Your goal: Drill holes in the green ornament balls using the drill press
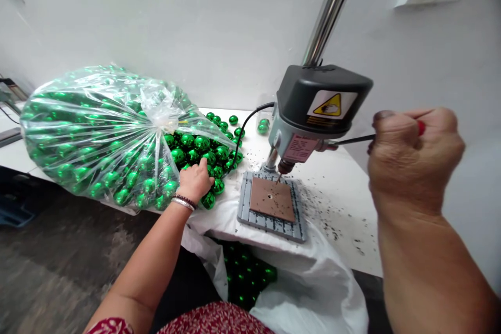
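Note:
My left hand (196, 181) is at the front of a pile of shiny green balls (201, 143). Its fingers are curled over, with a green ball (210, 170) between index finger and thumb; the fingertips are partly hidden. My right hand (415, 159) is closed in a fist around the feed lever (356, 139) of a small bench drill press (323, 99); a bit of its red knob shows. Below the chuck (286, 167), the drill bit points at a brown square board (272, 201) with a hole in it, on the grey slotted base (245, 209).
A large clear plastic bag (97, 130) of green balls stands left, gathered at its neck. An open white bag (332, 292) with more green balls hangs at the table's front edge. Dark shavings lie around the base. A black cable (245, 130) runs from the drill.

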The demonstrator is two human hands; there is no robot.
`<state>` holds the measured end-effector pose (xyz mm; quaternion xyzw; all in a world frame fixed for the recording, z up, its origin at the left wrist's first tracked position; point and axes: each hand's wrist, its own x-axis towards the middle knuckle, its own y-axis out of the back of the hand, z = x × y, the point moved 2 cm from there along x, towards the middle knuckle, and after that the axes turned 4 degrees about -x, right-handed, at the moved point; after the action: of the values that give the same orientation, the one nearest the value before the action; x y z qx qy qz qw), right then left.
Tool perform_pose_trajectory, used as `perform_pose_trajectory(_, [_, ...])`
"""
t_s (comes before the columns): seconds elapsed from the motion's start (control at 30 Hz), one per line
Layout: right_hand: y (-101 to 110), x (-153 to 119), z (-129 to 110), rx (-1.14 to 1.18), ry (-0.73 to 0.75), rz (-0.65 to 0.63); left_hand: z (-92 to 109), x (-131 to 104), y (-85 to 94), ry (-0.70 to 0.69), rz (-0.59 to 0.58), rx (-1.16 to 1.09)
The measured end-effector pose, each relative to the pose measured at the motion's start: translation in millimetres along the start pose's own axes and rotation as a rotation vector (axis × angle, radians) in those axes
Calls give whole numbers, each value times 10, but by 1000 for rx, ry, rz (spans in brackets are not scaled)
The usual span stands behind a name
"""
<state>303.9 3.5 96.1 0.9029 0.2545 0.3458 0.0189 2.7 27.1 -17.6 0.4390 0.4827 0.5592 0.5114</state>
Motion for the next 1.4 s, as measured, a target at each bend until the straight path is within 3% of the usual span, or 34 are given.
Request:
perform_pose_trajectory(0.13, [4,-7,-7,6,-15,9,-18,25,3,-33,159,-132])
perform_pose_trajectory(0.23, [0,-19,3,16,-13,4,56,-30,39,-162,350,-431])
perform_pose_trajectory(0.3, [-4,-25,23,21,-5,0,175,-103,30,-270,371,-663])
perform_pose_trajectory(0.43, [7,-29,40,-7,4,-11,511,-262,-146,-367,21,-995])
perform_pose_trajectory(0.5, [28,-37,11,-4,9,-28,634,-318,-275,-332,-132,-1062])
perform_pose_trajectory(0.57, [56,-50,-39,36,21,-43,691,-335,-395,-254,-199,-1064])
perform_pose_trajectory(0.67, [78,-65,-104,102,39,-62,715,-283,-501,-222,-198,-1014])
perform_pose_trajectory(0.8, [66,-66,-86,120,31,-80,770,-164,-526,-312,-203,-994])
perform_pose_trajectory(0.93, [45,-62,-20,146,120,-54,840,-68,-537,-349,-251,-902])
perform_pose_trajectory(1.1, [28,-65,16,168,195,-53,867,57,-597,-257,-293,-834])
perform_pose_trajectory(1.4, [52,-67,-17,143,130,-68,1015,73,-492,-325,-270,-726])
